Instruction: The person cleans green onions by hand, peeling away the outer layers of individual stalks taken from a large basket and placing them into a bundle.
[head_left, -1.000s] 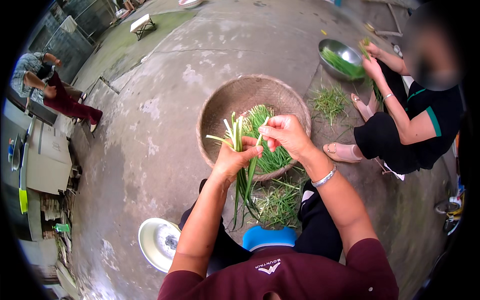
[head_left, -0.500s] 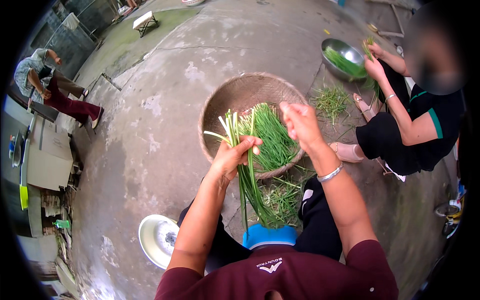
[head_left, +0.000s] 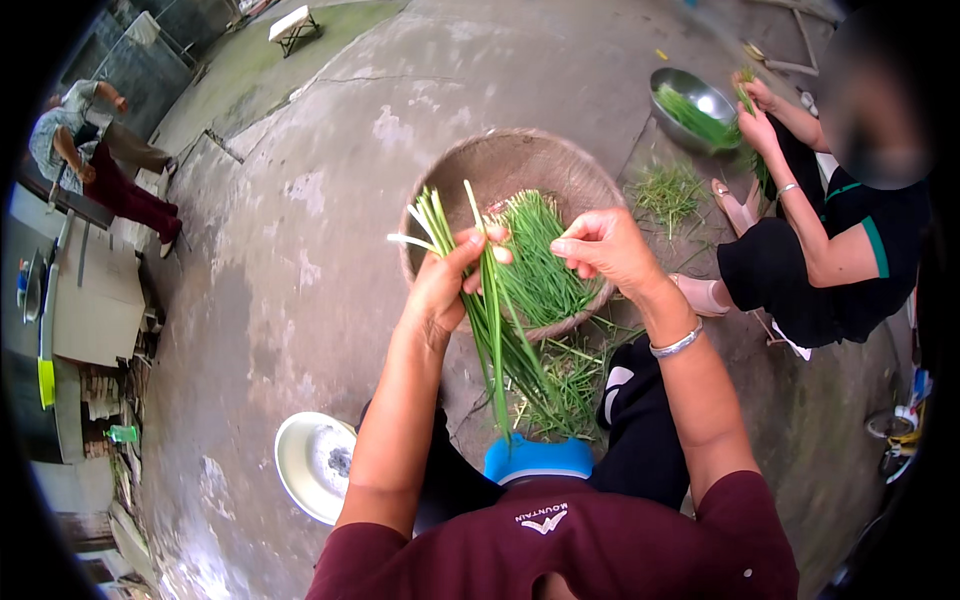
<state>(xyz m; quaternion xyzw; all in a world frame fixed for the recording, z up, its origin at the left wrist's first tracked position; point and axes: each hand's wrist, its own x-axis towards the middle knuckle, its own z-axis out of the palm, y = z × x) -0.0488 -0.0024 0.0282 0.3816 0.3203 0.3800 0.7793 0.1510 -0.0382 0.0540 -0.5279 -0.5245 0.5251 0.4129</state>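
Note:
My left hand (head_left: 447, 285) is closed around a small bunch of garlic chives (head_left: 495, 345). Their pale ends point up and away, and the green blades hang toward my lap. To its right, my right hand (head_left: 612, 248) is held with thumb and fingertips pinched together; whatever is between them is too small to make out. Beneath both hands stands a round woven basket (head_left: 500, 160), where a heap of green chives (head_left: 540, 265) lies with pale ends toward the far side. The right hand hovers above the basket's right part.
Loose trimmings (head_left: 575, 385) lie between my feet, before a blue plastic stool (head_left: 540, 458). A white basin (head_left: 290, 465) stands at left. On the right, a seated person (head_left: 815, 215) handles chives beside a metal bowl (head_left: 665, 115) and more trimmings (head_left: 668, 195). Another person (head_left: 75, 150) stands far left.
My right hand has come down and its fingers have drawn into a pinch. My left hand has shifted slightly left with the bunch. The person at far left has moved.

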